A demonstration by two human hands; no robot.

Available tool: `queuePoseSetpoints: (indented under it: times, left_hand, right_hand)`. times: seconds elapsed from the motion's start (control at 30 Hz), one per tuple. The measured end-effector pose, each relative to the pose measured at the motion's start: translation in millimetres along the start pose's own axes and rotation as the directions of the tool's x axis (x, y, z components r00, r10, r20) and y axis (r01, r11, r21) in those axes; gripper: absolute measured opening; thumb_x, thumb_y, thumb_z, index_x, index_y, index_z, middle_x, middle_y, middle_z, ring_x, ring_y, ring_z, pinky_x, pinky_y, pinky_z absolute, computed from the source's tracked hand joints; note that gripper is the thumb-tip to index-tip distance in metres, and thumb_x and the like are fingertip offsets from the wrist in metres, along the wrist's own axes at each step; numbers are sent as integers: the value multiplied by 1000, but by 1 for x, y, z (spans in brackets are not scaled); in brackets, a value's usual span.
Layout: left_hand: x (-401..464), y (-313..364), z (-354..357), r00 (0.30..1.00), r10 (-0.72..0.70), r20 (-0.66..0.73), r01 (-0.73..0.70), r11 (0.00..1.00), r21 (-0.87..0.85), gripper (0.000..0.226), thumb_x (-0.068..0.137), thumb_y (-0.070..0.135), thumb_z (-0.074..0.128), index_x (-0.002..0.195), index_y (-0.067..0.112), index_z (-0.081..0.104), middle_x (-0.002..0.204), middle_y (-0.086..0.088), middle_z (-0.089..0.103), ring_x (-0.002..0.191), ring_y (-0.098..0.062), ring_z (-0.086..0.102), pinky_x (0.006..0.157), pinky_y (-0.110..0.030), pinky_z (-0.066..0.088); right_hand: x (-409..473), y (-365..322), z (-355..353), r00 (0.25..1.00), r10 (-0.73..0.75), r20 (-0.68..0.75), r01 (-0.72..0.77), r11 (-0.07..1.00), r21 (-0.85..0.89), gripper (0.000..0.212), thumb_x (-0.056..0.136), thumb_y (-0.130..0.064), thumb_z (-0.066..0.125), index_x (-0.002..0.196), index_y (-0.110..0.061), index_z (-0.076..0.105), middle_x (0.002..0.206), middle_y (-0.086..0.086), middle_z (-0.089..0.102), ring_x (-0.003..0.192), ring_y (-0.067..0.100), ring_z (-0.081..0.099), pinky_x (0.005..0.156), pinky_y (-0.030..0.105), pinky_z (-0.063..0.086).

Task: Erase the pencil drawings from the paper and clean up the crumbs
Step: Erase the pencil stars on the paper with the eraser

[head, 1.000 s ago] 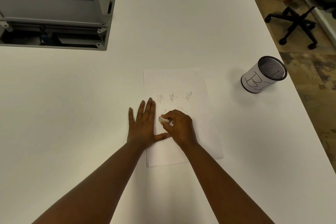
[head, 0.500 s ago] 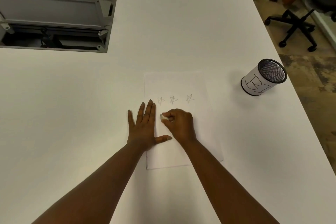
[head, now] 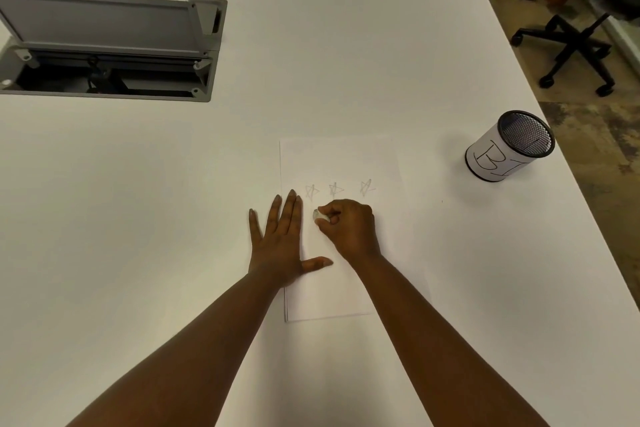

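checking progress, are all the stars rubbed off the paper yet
No, three pencil stars still show in a row on the paper, just beyond the right hand holding the eraser.

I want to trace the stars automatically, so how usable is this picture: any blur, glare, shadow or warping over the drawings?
Head view: three pencil stars faint but legible on the paper; soft overall, no glare; mild shadow beside the right hand, left hand; wide-angle bending shows along the table edge.

Left hand lying flat, pinning paper on table; right hand pinching eraser just below three pencil stars; mesh cup standing well right
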State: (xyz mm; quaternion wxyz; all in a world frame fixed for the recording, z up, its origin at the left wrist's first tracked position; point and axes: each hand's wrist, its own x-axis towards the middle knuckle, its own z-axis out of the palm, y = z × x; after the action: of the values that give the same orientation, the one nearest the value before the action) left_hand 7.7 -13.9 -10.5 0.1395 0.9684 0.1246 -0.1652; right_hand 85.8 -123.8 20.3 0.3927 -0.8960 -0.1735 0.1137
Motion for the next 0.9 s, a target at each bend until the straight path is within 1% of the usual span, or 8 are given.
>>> queuePoseSetpoints:
  times: [0.17, 0.27, 0.43, 0.5, 0.63, 0.7, 0.8, 0.9]
  left_hand:
    - [-1, -1, 1, 1000, 7, -3, -7, 1000, 13, 126, 33, 92, -25, 134, 18, -33, 142, 5, -38, 133, -16, -34, 107, -55, -20]
    - [-1, 0, 0, 1000, 7, -1, -7, 1000, 17, 125, 32, 92, -23, 133, 19, -34, 141, 5, -39, 132, -15, -35, 107, -56, -19]
    - [-2, 0, -1, 1000, 2, -6, -2, 1000, 3, 125, 30, 93, -24, 132, 20, -35, 140, 6, -40, 130, -13, -36, 107, -56, -19]
    - [-1, 0, 0, 1000, 1, -7, -1, 1000, -1, 125, 32, 93, -22, 133, 20, -34, 141, 6, -39, 131, -13, -36, 107, -56, -19]
    - [-1, 0, 0, 1000, 6, -14, -6, 1000, 6, 133, 33, 93, -23, 141, 16, -27, 142, 5, -38, 133, -15, -34, 106, -55, -21]
    - [-1, 1, 0, 1000, 9, -14, -9, 1000, 11, 136, 31, 92, -25, 143, 15, -23, 142, 5, -38, 133, -15, -33, 105, -53, -22]
    - [-1, 1, -1, 1000, 5, -17, -4, 1000, 18, 135, 32, 92, -25, 144, 16, -23, 142, 5, -38, 133, -15, -33, 105, -53, -22]
    - [-2, 1, -1, 1000, -1, -6, 1, 1000, 23, 132, 32, 93, -21, 139, 17, -29, 144, 5, -37, 132, -14, -34, 107, -56, -19]
  right_hand:
    - [-25, 8, -1, 998, 38, 58, -41, 998, 50, 17, 77, -14, 71, 92, -5, 71, 90, 10, 73, 75, 8, 58, 74, 21, 50]
    - [-20, 9, -6, 1000, 9, -4, -9, 999, 33, 15, 76, -11, 72, 89, -2, 71, 90, 12, 72, 78, 17, 64, 75, 24, 51]
    - [0, 10, -15, 991, 90, -103, -88, 996, 19, 14, 77, -9, 71, 87, 1, 70, 91, 14, 72, 84, 24, 66, 79, 28, 52]
    - [-2, 9, -14, 991, 105, -89, -103, 994, 25, 16, 77, -11, 71, 88, 0, 70, 90, 14, 72, 82, 23, 66, 80, 30, 53]
    - [-18, 7, -5, 996, 87, -6, -87, 995, 58, 18, 75, -11, 73, 91, -3, 71, 89, 12, 73, 74, 10, 59, 75, 22, 50]
    - [-27, 7, 0, 997, 77, 24, -79, 994, 71, 18, 75, -11, 73, 92, -4, 71, 89, 11, 73, 73, 9, 58, 73, 22, 50]
    - [-28, 8, 1, 998, 61, 22, -62, 996, 65, 20, 75, -11, 73, 93, -4, 71, 93, 11, 72, 79, 17, 64, 76, 26, 53]
    - [-15, 12, -5, 998, 50, -32, -49, 998, 31, 20, 75, -11, 73, 92, -2, 70, 94, 13, 71, 84, 24, 66, 80, 33, 55]
